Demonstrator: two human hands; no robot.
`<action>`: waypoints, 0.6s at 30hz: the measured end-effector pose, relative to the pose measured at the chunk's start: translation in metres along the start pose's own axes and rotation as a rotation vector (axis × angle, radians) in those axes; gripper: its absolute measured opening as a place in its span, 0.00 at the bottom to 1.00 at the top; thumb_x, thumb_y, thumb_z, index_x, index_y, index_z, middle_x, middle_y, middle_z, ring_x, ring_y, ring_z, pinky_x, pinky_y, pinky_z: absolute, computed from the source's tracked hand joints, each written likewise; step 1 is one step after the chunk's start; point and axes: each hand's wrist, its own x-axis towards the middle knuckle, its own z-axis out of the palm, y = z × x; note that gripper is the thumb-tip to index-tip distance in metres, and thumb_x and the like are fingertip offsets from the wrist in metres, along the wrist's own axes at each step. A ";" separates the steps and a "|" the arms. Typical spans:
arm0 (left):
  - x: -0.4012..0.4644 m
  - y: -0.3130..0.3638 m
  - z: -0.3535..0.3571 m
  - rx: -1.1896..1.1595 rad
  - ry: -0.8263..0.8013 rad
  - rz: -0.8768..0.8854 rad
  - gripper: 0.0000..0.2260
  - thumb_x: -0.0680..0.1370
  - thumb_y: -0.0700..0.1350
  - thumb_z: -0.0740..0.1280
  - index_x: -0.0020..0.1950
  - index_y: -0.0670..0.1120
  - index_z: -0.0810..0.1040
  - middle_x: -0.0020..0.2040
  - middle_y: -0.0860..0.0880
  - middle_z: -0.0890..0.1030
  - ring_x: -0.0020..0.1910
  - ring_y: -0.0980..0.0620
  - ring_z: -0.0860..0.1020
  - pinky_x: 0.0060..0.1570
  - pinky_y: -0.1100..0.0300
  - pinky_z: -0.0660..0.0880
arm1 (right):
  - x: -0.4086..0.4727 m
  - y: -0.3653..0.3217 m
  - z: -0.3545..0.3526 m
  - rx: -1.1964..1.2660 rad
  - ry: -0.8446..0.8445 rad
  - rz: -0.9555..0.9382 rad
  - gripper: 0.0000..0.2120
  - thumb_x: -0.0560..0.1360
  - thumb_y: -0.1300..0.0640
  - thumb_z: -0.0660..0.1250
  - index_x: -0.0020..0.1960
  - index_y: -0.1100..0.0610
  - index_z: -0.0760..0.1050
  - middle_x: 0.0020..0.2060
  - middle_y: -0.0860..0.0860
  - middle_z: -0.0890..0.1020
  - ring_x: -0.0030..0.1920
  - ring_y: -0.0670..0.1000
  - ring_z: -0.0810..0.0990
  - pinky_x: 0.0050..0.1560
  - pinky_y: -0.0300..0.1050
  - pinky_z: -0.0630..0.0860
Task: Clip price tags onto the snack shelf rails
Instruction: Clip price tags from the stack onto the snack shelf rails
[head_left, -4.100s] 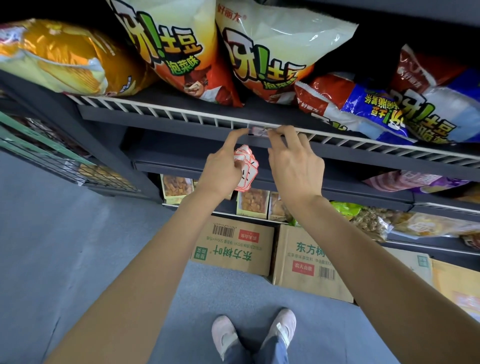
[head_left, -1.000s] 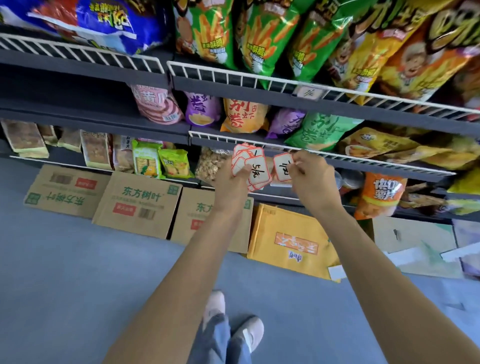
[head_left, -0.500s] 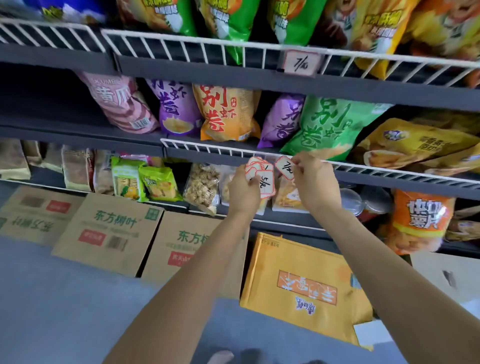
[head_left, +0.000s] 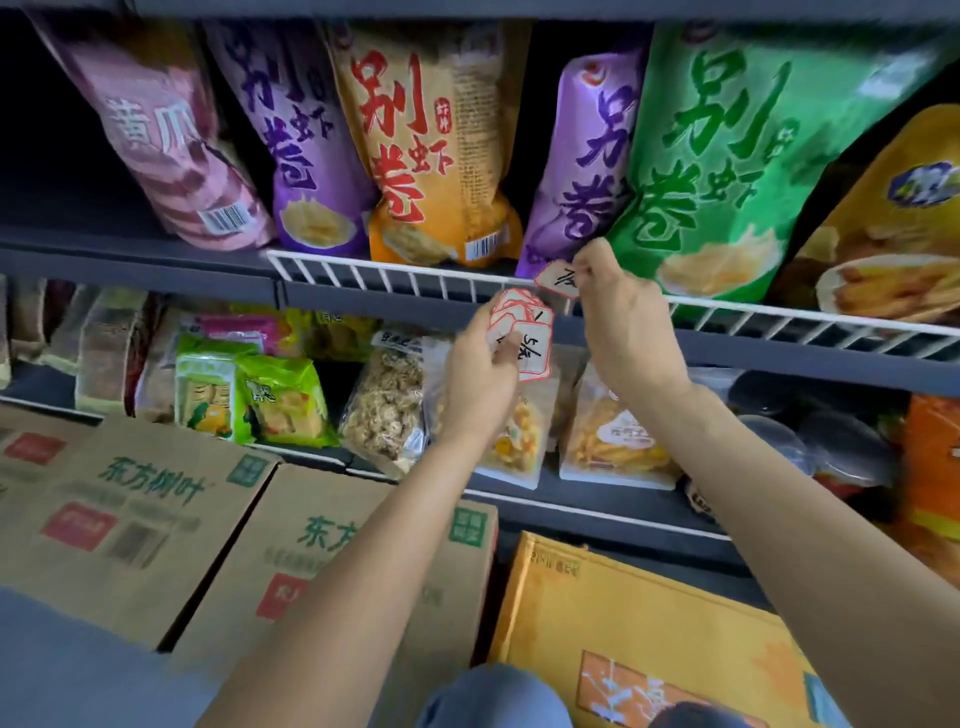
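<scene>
The price tag (head_left: 557, 280) sits tilted at the white wire rail (head_left: 395, 275), pinched by the right hand (head_left: 621, 317), just below the purple snack bag (head_left: 582, 171). The rail runs left to right, directly behind the tag. Lower left of the rail, the left hand (head_left: 480, 382) grips the spare tags (head_left: 522, 332).

Snack bags (head_left: 441, 156) on dark shelf (head_left: 130, 249)

Bright even light up front, dark shelf recesses, motion blur, wide-angle edge bending.
</scene>
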 end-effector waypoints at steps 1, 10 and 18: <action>0.000 -0.001 0.000 -0.017 0.002 0.018 0.18 0.80 0.41 0.62 0.70 0.44 0.69 0.61 0.47 0.79 0.60 0.52 0.76 0.62 0.55 0.73 | -0.001 0.000 0.002 0.006 0.018 0.010 0.14 0.73 0.73 0.55 0.57 0.62 0.66 0.39 0.53 0.68 0.32 0.53 0.64 0.34 0.46 0.59; 0.003 -0.009 0.010 0.105 0.057 0.167 0.20 0.80 0.42 0.63 0.72 0.45 0.67 0.59 0.48 0.81 0.56 0.53 0.78 0.55 0.65 0.73 | -0.001 0.005 0.016 -0.079 0.079 -0.032 0.12 0.76 0.69 0.53 0.57 0.60 0.66 0.43 0.51 0.66 0.34 0.53 0.66 0.29 0.44 0.56; -0.003 -0.008 0.005 0.008 0.115 0.151 0.15 0.79 0.40 0.63 0.66 0.43 0.72 0.57 0.48 0.80 0.58 0.51 0.77 0.59 0.54 0.75 | -0.001 0.002 0.008 -0.089 0.048 -0.058 0.15 0.73 0.72 0.55 0.57 0.59 0.66 0.33 0.52 0.64 0.26 0.50 0.57 0.26 0.45 0.51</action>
